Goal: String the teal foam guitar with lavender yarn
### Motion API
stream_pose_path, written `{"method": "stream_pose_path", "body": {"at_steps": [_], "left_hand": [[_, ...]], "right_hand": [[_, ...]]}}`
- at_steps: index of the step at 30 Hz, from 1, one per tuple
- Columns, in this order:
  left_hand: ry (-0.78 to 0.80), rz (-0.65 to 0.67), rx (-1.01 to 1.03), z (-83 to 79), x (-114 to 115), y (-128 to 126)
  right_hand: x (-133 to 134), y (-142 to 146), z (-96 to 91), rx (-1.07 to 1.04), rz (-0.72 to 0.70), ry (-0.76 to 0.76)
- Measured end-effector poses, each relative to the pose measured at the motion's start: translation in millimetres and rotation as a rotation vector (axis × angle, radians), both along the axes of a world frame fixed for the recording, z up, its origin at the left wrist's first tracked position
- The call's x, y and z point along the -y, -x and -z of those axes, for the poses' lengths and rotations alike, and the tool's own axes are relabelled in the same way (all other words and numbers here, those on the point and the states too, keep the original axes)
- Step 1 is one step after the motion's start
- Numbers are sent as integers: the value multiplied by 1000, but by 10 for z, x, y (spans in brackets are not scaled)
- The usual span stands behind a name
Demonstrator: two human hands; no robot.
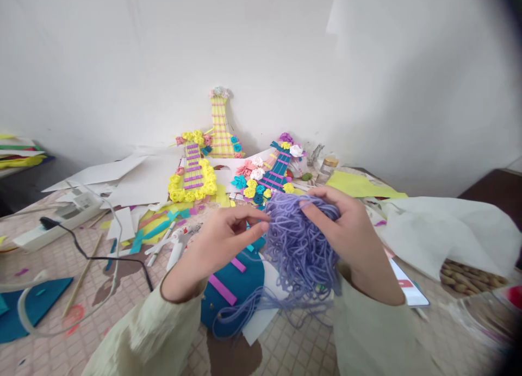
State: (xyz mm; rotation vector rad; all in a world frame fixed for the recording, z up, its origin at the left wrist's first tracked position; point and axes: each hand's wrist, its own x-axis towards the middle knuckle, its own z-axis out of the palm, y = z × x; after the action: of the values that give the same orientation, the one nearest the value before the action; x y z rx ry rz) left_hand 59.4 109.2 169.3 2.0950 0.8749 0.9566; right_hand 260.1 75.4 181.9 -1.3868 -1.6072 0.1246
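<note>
A tangled bundle of lilac yarn [297, 245] hangs between both hands over the table. My right hand [346, 235] grips the top right of the bundle, fingers curled into it. My left hand [228, 237] pinches strands at the bundle's left edge. Loose yarn ends trail down onto a teal guitar-shaped cutout with purple strips [232, 283] lying under my hands. Both sleeves are pale green.
Paper guitars with paper flowers stand at the back: a yellow one [193, 172], a tall striped one [220, 126], a teal one [277, 169]. A power strip [61, 218] and black cable [106, 256] lie left. White cloth [444, 229], nuts [468, 275] and a phone [408, 286] lie right.
</note>
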Motion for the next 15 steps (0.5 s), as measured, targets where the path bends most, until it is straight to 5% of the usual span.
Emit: {"method": "stream_pose_path", "body": {"at_steps": [11,15], "left_hand": [[-79,436,-129,-144,198,2],[-200,586,-380,-141,245,21]], "right_hand": [[-45,107,51,-13,88,-8],[-76,121,85,-48,62,-12]]}}
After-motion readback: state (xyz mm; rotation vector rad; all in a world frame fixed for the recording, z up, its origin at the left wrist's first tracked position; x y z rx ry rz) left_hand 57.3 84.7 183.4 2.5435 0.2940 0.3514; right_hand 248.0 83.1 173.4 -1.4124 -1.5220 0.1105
